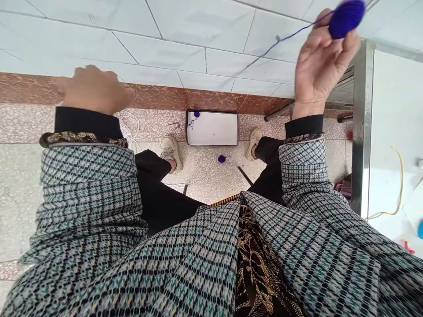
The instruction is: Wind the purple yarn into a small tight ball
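Note:
My right hand (325,61) is raised at the upper right, its fingertips pinching a small ball of deep blue-purple yarn (346,18). A thin strand of the same yarn (277,39) trails down and left from the ball, with a small kink along it. My left hand (94,90) hangs blurred at the upper left against the brown skirting, with nothing visible in it. Its fingers are curled, but the blur hides how far. Both hands are far from the floor items below.
A white box (212,128) with purple yarn bits on it lies on the speckled floor between my beige shoes (171,154). A purple yarn tuft (222,158) lies nearby, and white cords (128,130) lie at the left. A steel frame (361,127) stands at the right.

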Motion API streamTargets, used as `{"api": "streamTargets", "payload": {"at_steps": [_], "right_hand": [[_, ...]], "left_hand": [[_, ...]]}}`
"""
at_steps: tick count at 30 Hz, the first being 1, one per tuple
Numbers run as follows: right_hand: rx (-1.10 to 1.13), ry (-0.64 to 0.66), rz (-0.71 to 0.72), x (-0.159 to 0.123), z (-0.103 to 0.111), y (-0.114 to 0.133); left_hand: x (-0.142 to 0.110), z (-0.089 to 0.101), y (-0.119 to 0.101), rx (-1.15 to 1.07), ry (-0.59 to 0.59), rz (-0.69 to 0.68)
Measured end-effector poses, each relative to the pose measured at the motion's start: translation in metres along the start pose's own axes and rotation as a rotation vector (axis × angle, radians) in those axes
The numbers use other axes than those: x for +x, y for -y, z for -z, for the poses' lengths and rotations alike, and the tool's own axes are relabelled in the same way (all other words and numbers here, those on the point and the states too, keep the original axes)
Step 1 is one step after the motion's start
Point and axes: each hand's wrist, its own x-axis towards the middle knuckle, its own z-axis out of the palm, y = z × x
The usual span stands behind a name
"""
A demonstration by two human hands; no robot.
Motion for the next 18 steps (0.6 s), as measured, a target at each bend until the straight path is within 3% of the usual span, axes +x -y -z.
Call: {"api": "streamTargets", "payload": {"at_steps": [3,5,8,10,12,15,18], "right_hand": [[-0.644,0.173,-0.051,0.0,0.02,-0.022],[-0.88,0.276,-0.121,-0.001,0.031,-0.037],[-1.043,0.33,-0.228,-0.003,0.039,-0.059],[-1.147,0.285,-0.296,-0.007,0.04,-0.072],[-1.26,0.253,-0.377,-0.012,0.039,-0.083],[-1.364,0.256,-0.494,-0.017,0.034,-0.092],[-1.399,0.268,-0.56,-0.011,0.024,-0.086]], "left_hand": [[0.01,-0.012,-0.005,0.156,-0.297,0.373],[0.02,-0.026,-0.023,0.153,-0.387,0.466],[0.04,-0.058,-0.051,-0.172,-0.466,0.297],[0.054,-0.079,-0.062,-0.445,-0.451,0.099],[0.065,-0.096,-0.066,-0.674,-0.352,-0.025],[0.074,-0.109,-0.068,-0.802,-0.24,-0.028],[0.073,-0.108,-0.071,-0.718,-0.265,0.062]]}}
